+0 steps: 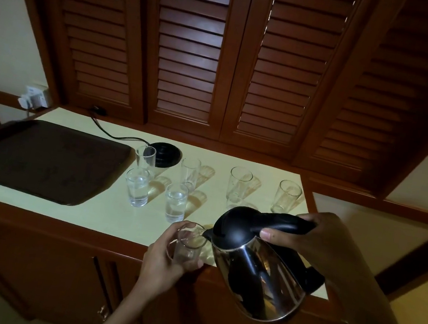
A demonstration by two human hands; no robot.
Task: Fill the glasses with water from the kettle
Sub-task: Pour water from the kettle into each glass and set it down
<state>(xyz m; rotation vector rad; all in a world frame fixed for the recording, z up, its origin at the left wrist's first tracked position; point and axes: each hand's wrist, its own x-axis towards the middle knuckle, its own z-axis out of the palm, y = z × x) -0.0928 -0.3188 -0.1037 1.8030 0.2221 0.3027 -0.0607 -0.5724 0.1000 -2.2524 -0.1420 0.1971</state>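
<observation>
A steel kettle with a black lid and handle is tilted to the left, its spout over the rim of a clear glass. My right hand grips the kettle's handle. My left hand holds that glass at the counter's front edge. Two glasses on the pale counter hold water. Several more glasses stand behind them and look empty.
A dark tray lies at the counter's left. The kettle's black base sits behind the glasses, its cord running to a wall socket. Louvred wooden doors rise behind the counter; cabinet doors are below.
</observation>
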